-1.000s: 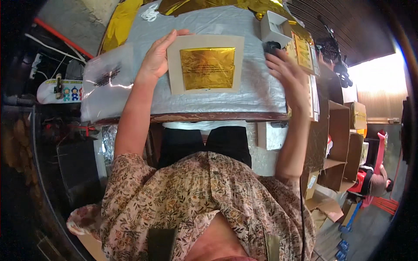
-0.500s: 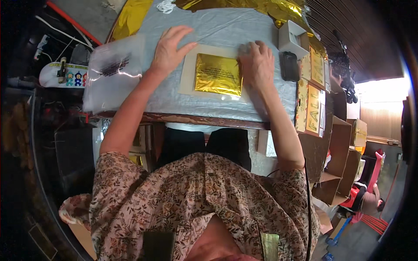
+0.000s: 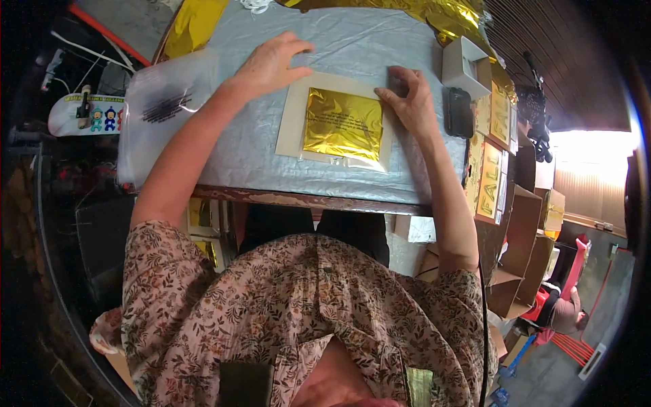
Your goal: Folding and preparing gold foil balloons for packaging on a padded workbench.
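A folded gold foil packet (image 3: 344, 125) with dark print lies flat on a pale beige board (image 3: 290, 129), inside what looks like a clear sleeve. My left hand (image 3: 274, 62) hovers by the board's upper left corner, thumb and fingers apart, holding nothing. At the upper right corner of the packet is my right hand (image 3: 411, 102). Its fingers are bent and spread, and the thumb points at the corner; whether the thumb touches it I cannot tell.
Clear plastic bags (image 3: 159, 102) are stacked on the table's left. A white open box (image 3: 466, 64) and a black case (image 3: 458, 112) stand to the right, beside printed cartons (image 3: 489, 178). Gold foil sheets (image 3: 454, 17) lie at the far edge. Another person (image 3: 568, 313) is at the right.
My right hand has turned, and its thumb now shows beside the packet's corner. The left hand has shifted slightly right. The whole view has tilted a little.
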`<move>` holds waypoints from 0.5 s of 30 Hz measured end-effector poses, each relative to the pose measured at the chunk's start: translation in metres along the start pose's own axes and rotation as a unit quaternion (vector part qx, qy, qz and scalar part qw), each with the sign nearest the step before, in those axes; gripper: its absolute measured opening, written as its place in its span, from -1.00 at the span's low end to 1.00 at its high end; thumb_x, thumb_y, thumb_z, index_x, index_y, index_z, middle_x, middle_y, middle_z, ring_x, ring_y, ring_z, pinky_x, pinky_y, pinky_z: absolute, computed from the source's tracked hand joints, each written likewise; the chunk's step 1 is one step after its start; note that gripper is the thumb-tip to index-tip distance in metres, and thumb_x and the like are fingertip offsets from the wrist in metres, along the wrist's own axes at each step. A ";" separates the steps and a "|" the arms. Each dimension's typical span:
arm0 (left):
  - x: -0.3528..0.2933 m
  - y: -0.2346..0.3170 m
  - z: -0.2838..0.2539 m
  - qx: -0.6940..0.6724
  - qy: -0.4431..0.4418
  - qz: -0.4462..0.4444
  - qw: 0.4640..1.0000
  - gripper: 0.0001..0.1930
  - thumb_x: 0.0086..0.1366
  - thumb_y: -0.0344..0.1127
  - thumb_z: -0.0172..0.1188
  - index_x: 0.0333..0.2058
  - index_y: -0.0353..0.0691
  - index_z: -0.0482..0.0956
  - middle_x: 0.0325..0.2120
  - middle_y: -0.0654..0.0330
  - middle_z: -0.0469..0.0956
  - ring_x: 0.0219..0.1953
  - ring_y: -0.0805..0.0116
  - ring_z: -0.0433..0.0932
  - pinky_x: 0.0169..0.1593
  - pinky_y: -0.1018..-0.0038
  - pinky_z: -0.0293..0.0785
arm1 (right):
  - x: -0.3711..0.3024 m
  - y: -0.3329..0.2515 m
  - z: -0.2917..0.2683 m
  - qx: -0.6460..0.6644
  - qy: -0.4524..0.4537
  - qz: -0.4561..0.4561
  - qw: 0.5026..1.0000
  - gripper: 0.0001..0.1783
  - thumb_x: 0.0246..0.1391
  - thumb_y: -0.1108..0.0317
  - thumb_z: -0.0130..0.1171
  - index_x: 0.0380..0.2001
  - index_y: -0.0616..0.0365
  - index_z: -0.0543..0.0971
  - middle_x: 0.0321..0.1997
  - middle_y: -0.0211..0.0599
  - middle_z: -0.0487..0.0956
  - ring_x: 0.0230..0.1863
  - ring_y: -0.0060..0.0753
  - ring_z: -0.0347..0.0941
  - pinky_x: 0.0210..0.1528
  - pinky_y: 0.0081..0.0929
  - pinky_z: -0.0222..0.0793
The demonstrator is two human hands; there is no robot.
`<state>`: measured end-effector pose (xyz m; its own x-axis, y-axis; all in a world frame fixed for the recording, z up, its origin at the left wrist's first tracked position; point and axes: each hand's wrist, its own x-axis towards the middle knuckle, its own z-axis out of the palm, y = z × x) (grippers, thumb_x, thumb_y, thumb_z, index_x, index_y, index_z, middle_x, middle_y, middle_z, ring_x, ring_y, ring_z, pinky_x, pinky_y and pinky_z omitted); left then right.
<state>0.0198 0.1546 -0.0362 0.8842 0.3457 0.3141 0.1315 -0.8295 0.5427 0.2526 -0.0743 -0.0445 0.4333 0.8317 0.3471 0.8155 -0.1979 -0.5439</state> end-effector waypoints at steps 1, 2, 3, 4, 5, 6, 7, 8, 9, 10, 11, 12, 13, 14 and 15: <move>0.006 -0.003 -0.002 0.024 0.005 0.017 1.000 -0.66 0.22 -0.29 0.39 -0.06 -0.29 0.63 -0.13 0.13 0.55 -0.14 0.22 0.59 -0.03 0.33 0.55 | 0.004 0.005 -0.003 0.000 0.001 0.000 1.000 -0.40 -0.05 0.17 0.56 0.04 0.20 0.64 0.01 0.00 0.56 0.01 -0.05 0.56 0.06 -0.25 0.50; 0.010 -0.009 -0.004 0.024 0.005 0.015 1.000 -0.66 0.22 -0.29 0.39 -0.06 -0.29 0.63 -0.13 0.13 0.55 -0.14 0.22 0.59 -0.03 0.33 0.55 | 0.007 0.007 -0.005 -0.010 -0.026 -0.002 1.000 -0.37 -0.05 0.15 0.56 0.07 0.19 0.63 0.04 -0.01 0.55 0.05 -0.04 0.54 0.09 -0.25 0.48; 0.016 -0.016 -0.006 -0.006 -0.034 0.018 0.999 -0.64 0.21 -0.28 0.40 -0.05 -0.27 0.62 -0.12 0.16 0.53 -0.15 0.25 0.57 -0.03 0.34 0.53 | 0.010 0.008 -0.007 -0.020 -0.052 -0.005 0.998 -0.34 -0.06 0.14 0.57 0.10 0.18 0.62 0.08 -0.02 0.54 0.08 -0.03 0.53 0.13 -0.25 0.47; 0.020 -0.022 -0.008 -0.035 -0.072 0.021 0.997 -0.63 0.20 -0.28 0.41 -0.04 -0.26 0.61 -0.11 0.19 0.50 -0.16 0.27 0.54 -0.02 0.36 0.52 | 0.014 0.009 -0.007 -0.019 -0.053 -0.005 0.998 -0.34 -0.06 0.14 0.57 0.10 0.18 0.62 0.08 -0.02 0.54 0.08 -0.03 0.53 0.13 -0.25 0.47; 0.026 -0.024 -0.009 -0.036 -0.074 0.022 0.996 -0.63 0.20 -0.28 0.41 -0.04 -0.26 0.61 -0.11 0.19 0.50 -0.16 0.27 0.54 -0.02 0.36 0.52 | 0.019 0.010 -0.009 -0.028 -0.059 -0.026 0.998 -0.33 -0.06 0.14 0.57 0.11 0.17 0.62 0.10 -0.02 0.53 0.11 -0.04 0.52 0.15 -0.25 0.46; 0.030 -0.026 -0.010 -0.050 -0.119 0.025 0.991 -0.65 0.20 -0.28 0.40 -0.06 -0.25 0.61 -0.13 0.21 0.51 -0.17 0.30 0.53 -0.02 0.38 0.51 | 0.022 0.011 -0.010 -0.036 -0.066 -0.047 0.996 -0.32 -0.07 0.14 0.58 0.12 0.17 0.61 0.13 -0.03 0.52 0.13 -0.05 0.51 0.17 -0.25 0.45; 0.034 -0.027 -0.012 -0.064 -0.163 0.028 0.984 -0.67 0.20 -0.28 0.39 -0.08 -0.25 0.61 -0.16 0.24 0.53 -0.18 0.33 0.53 -0.02 0.41 0.49 | 0.024 0.011 -0.011 -0.037 -0.065 -0.045 0.996 -0.32 -0.07 0.14 0.58 0.12 0.17 0.61 0.13 -0.03 0.52 0.13 -0.05 0.51 0.17 -0.25 0.45; 0.038 -0.023 -0.014 -0.066 -0.166 0.029 0.984 -0.67 0.20 -0.28 0.39 -0.08 -0.25 0.61 -0.16 0.24 0.53 -0.18 0.33 0.53 -0.02 0.41 0.49 | 0.026 0.010 -0.013 -0.029 -0.083 -0.039 0.995 -0.34 -0.06 0.17 0.58 0.11 0.17 0.62 0.13 -0.04 0.53 0.12 -0.07 0.52 0.18 -0.26 0.44; 0.041 -0.014 -0.019 -0.076 -0.209 -0.008 0.975 -0.65 0.20 -0.29 0.38 -0.05 -0.24 0.62 -0.18 0.25 0.55 -0.16 0.36 0.53 -0.02 0.43 0.49 | 0.028 0.008 -0.014 -0.020 -0.101 -0.035 0.994 -0.36 -0.06 0.20 0.57 0.10 0.18 0.62 0.14 -0.06 0.53 0.12 -0.08 0.52 0.19 -0.26 0.43; 0.042 -0.007 -0.021 -0.086 -0.251 -0.046 0.963 -0.64 0.21 -0.30 0.36 -0.03 -0.24 0.62 -0.21 0.26 0.56 -0.15 0.38 0.53 -0.02 0.45 0.48 | 0.029 0.006 -0.015 -0.020 -0.101 -0.033 0.994 -0.36 -0.06 0.20 0.57 0.10 0.18 0.62 0.14 -0.06 0.53 0.12 -0.08 0.52 0.19 -0.26 0.43; 0.039 -0.007 -0.020 -0.086 -0.251 -0.046 0.963 -0.64 0.21 -0.30 0.36 -0.03 -0.24 0.62 -0.21 0.26 0.56 -0.15 0.38 0.53 -0.02 0.45 0.48 | 0.029 0.005 -0.016 0.015 -0.125 -0.021 0.992 -0.42 -0.03 0.24 0.56 0.06 0.18 0.64 0.06 -0.10 0.57 0.10 -0.16 0.53 0.19 -0.28 0.43; 0.035 -0.008 -0.019 -0.126 -0.236 -0.047 0.962 -0.65 0.23 -0.32 0.34 -0.01 -0.23 0.63 -0.24 0.26 0.58 -0.15 0.40 0.54 -0.02 0.44 0.48 | 0.030 0.004 -0.017 0.049 -0.149 -0.010 0.988 -0.49 -0.01 0.29 0.54 0.03 0.18 0.66 -0.01 -0.14 0.62 0.08 -0.23 0.54 0.18 -0.31 0.43; 0.032 -0.009 -0.017 -0.166 -0.220 -0.048 0.960 -0.66 0.25 -0.35 0.31 0.01 -0.23 0.64 -0.26 0.26 0.60 -0.15 0.41 0.54 -0.03 0.44 0.48 | 0.029 0.007 -0.015 0.049 -0.149 -0.009 0.988 -0.49 -0.01 0.29 0.54 0.03 0.18 0.66 -0.01 -0.14 0.62 0.08 -0.23 0.54 0.18 -0.31 0.43; 0.028 -0.011 -0.014 -0.166 -0.220 -0.048 0.960 -0.66 0.25 -0.35 0.31 0.01 -0.23 0.64 -0.26 0.26 0.60 -0.15 0.41 0.54 -0.03 0.44 0.48 | 0.028 0.009 -0.012 0.108 -0.165 0.029 0.980 -0.58 0.01 0.34 0.51 -0.04 0.19 0.69 -0.11 -0.22 0.65 0.04 -0.31 0.54 0.14 -0.33 0.44; 0.024 -0.012 -0.010 -0.162 -0.194 -0.013 0.967 -0.69 0.25 -0.36 0.29 -0.01 -0.21 0.68 -0.27 0.24 0.61 -0.17 0.40 0.57 -0.04 0.43 0.50 | 0.027 0.011 -0.010 0.167 -0.179 0.066 0.967 -0.68 0.04 0.38 0.48 -0.11 0.19 0.71 -0.22 -0.31 0.68 0.00 -0.39 0.53 0.09 -0.35 0.44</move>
<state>0.0349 0.1776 -0.0274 0.9925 0.1213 0.0155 0.0635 -0.6196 0.7823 0.2769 -0.0590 -0.0335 0.3157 0.9489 0.0024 0.5667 -0.1865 -0.8026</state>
